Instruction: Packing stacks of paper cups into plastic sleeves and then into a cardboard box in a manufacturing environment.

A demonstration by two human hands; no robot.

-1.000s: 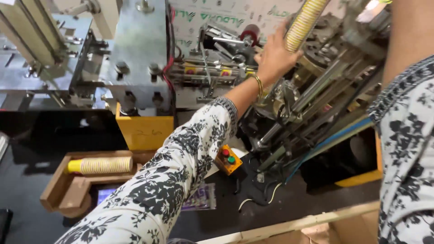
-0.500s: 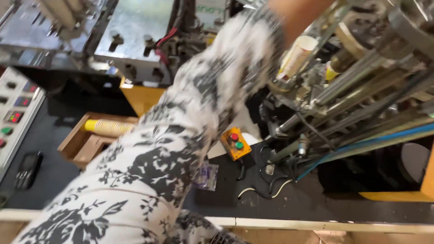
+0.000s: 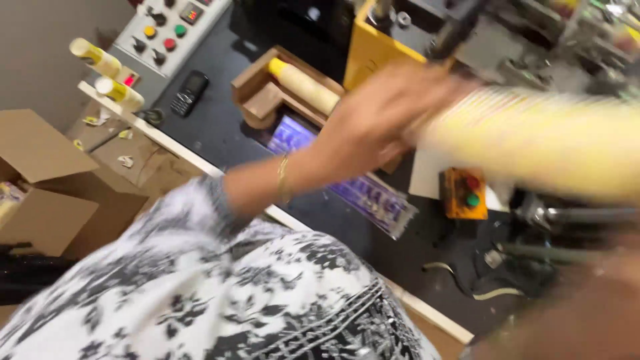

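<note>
Head cam: long yellowish cup stack (image 3: pixel 533 157), blurred, in left hand (image 3: pixel 383 117)

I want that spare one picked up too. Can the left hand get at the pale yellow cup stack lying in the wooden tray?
Probably not yet: the left hand grips a long blurred yellow stack, though the tray's pale yellow cup stack lies uncovered nearby.

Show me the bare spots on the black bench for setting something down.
Bare bench lies between the phone and the wooden tray. Crowded: right of the orange button box, among cables and machine rods. The left hand holds a blurred yellow stack above.
</note>
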